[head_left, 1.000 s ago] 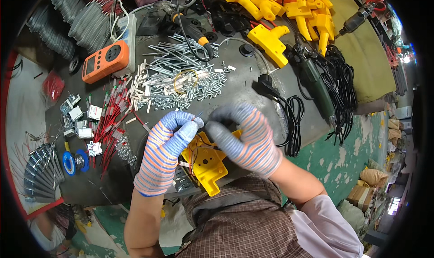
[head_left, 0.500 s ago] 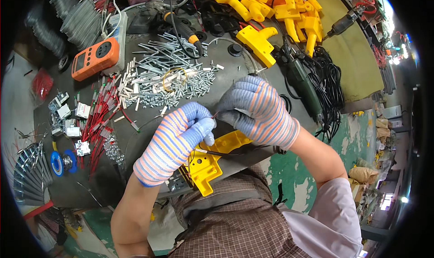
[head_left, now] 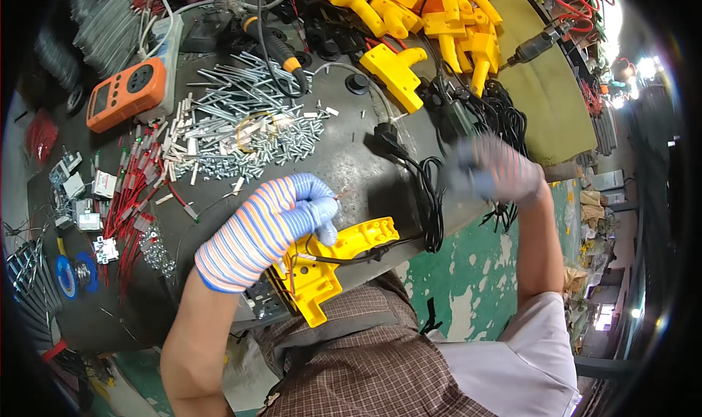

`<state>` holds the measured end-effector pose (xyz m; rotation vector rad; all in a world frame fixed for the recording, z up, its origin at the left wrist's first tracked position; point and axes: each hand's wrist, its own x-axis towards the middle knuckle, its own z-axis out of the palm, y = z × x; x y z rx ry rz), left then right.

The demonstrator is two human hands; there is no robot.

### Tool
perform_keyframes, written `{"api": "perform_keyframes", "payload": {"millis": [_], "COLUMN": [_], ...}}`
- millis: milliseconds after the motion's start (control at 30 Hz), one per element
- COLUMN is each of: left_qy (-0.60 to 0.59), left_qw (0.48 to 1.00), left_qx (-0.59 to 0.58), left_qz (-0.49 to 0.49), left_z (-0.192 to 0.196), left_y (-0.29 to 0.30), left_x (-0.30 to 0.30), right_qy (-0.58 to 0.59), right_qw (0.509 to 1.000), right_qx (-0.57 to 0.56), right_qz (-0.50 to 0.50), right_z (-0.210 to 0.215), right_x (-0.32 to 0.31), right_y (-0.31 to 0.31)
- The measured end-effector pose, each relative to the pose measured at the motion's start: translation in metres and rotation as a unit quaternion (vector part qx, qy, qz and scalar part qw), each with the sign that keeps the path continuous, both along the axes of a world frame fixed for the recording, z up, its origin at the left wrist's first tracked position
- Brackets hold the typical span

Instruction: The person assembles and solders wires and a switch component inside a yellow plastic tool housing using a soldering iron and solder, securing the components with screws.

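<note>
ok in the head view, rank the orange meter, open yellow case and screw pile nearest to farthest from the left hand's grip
1. Open yellow case: close by, lower right
2. Screw pile: above
3. Orange meter: upper left, farthest

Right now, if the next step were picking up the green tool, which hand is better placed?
Probably the right hand: blurred, but it overlaps the green tool in this view. The left hand is farther away and seems occupied, pinching what looks like a thin wire near the yellow shell.
</note>
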<state>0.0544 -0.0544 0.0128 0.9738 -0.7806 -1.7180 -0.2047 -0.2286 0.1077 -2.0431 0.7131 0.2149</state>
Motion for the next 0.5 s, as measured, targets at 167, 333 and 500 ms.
{"api": "perform_keyframes", "payload": {"millis": [167, 333, 500], "left_qy": [0.010, 0.006, -0.042], "left_qw": [0.999, 0.997, 0.995], "left_qx": [0.023, -0.009, 0.018], "left_qz": [-0.036, -0.078, -0.092], "left_z": [0.004, 0.011, 0.022], "left_y": [-0.002, -0.003, 0.001], "left_x": [0.007, 0.012, 0.005], "right_qy": [-0.051, -0.232, -0.289], "right_qw": [0.942, 0.819, 0.785], "right_qx": [-0.288, -0.496, -0.505], "right_qz": [0.166, 0.173, 0.211], "right_z": [0.009, -0.043, -0.055], "right_x": [0.017, 0.061, 0.072], "right_y": [0.062, 0.062, 0.055]}}
